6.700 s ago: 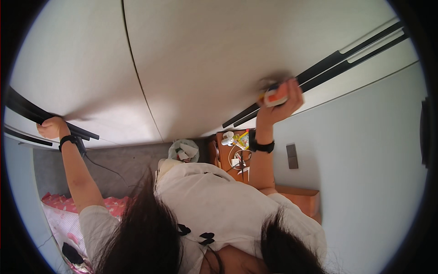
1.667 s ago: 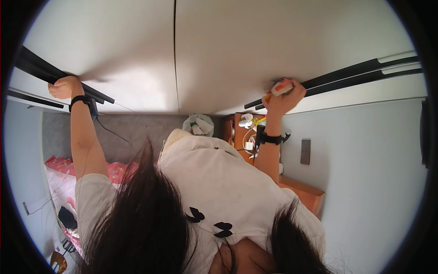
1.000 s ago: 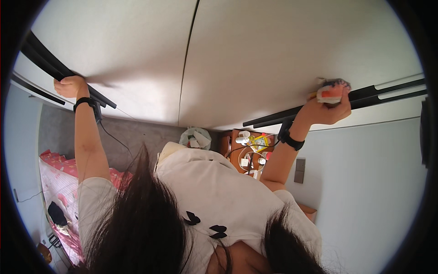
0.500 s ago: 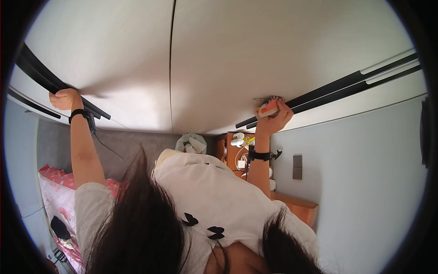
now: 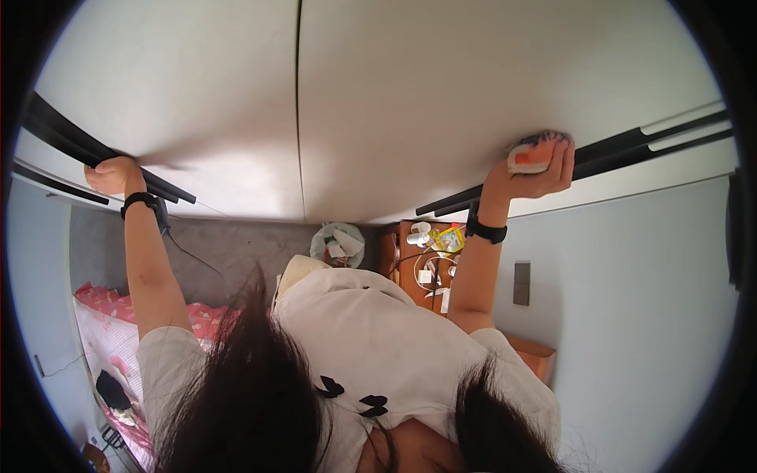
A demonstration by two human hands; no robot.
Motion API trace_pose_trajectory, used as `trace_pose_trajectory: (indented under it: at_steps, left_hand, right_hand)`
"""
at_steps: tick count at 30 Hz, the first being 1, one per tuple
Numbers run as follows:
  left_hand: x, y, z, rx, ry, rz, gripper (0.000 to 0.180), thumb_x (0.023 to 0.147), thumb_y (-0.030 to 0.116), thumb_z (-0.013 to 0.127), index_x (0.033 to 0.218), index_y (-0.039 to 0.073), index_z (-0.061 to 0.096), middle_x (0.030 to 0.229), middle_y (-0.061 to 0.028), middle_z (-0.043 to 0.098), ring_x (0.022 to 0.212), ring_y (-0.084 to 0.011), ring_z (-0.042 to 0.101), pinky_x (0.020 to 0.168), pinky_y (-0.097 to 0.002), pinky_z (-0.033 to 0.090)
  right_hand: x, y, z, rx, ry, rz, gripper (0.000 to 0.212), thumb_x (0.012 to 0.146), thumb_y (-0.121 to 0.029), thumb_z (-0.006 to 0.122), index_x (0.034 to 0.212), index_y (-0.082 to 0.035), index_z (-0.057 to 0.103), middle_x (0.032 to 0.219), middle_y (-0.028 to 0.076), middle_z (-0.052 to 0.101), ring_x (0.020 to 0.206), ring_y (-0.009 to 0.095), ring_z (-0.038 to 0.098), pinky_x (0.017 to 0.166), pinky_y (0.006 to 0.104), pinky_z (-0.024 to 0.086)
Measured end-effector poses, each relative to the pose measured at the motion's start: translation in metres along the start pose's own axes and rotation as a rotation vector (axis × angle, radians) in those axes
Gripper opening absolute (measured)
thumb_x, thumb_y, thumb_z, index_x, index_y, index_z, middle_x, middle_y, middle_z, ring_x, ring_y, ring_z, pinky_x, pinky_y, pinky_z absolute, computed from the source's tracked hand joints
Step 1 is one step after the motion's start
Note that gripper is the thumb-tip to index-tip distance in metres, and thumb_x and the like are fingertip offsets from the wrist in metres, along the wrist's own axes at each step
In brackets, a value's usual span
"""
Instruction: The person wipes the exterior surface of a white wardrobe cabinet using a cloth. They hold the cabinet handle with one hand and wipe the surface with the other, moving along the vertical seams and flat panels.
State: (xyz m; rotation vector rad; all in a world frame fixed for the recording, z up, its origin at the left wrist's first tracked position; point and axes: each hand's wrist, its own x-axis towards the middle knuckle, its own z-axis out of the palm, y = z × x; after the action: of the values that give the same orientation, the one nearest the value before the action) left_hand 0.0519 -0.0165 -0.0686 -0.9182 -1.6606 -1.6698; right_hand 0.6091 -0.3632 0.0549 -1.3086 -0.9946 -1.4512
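My right hand (image 5: 540, 186) clutches a bunched orange-and-white cloth (image 5: 528, 160); slackening could drop it. My left hand (image 5: 116, 175) grips a long black bar (image 5: 69, 134).

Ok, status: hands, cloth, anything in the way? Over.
Left hand on left black handle. Right hand gripping bunched cloth at pale door. Possible obstruction: right black handles alongside.
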Motion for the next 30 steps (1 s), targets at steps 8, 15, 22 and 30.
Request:
trace_pose_trajectory:
  at_steps: [8, 15, 22, 30]
  left_hand:
    - [0.004, 0.004, -0.002, -0.007, 0.003, -0.037, 0.053, 0.093, 0.034, 0.022, 0.103, -0.004, 0.057, 0.101, -0.0221, 0.060, 0.093, -0.0430, 0.054, 0.082, -0.0537, 0.043]
    - [0.005, 0.007, -0.005, -0.002, -0.051, -0.073, 0.051, 0.092, 0.032, 0.023, 0.106, -0.004, 0.056, 0.104, -0.0216, 0.059, 0.095, -0.0421, 0.054, 0.082, -0.0533, 0.044]
    - [0.002, 0.006, -0.005, -0.007, -0.065, -0.065, 0.054, 0.093, 0.036, 0.021, 0.107, -0.003, 0.056, 0.104, -0.0213, 0.059, 0.095, -0.0420, 0.054, 0.081, -0.0536, 0.044]
    - [-0.001, -0.003, 0.004, -0.029, -0.006, -0.033, 0.063, 0.095, 0.045, 0.018, 0.103, -0.002, 0.058, 0.099, -0.0219, 0.060, 0.089, -0.0438, 0.055, 0.078, -0.0542, 0.043]
  right_hand:
    - [-0.080, -0.012, -0.038, 0.071, -0.259, 0.153, 0.044, 0.091, -0.020, 0.058, 0.129, 0.001, 0.050, 0.132, 0.019, 0.044, 0.120, 0.036, 0.045, 0.096, 0.0430, 0.044]
    - [-0.107, -0.017, -0.073, 0.047, -0.506, 0.243, 0.043, 0.081, -0.006, 0.061, 0.124, -0.002, 0.056, 0.128, 0.016, 0.045, 0.117, 0.034, 0.049, 0.094, 0.0427, 0.045]
    - [-0.001, -0.024, -0.058, 0.083, -0.286, 0.276, 0.044, 0.075, 0.006, 0.066, 0.117, -0.002, 0.061, 0.124, 0.013, 0.044, 0.108, 0.027, 0.056, 0.081, 0.0350, 0.053]
    - [-0.009, -0.007, -0.029, 0.038, -0.191, 0.114, 0.030, 0.085, -0.005, 0.063, 0.115, -0.001, 0.062, 0.120, 0.010, 0.047, 0.116, 0.028, 0.050, 0.095, 0.0381, 0.049]
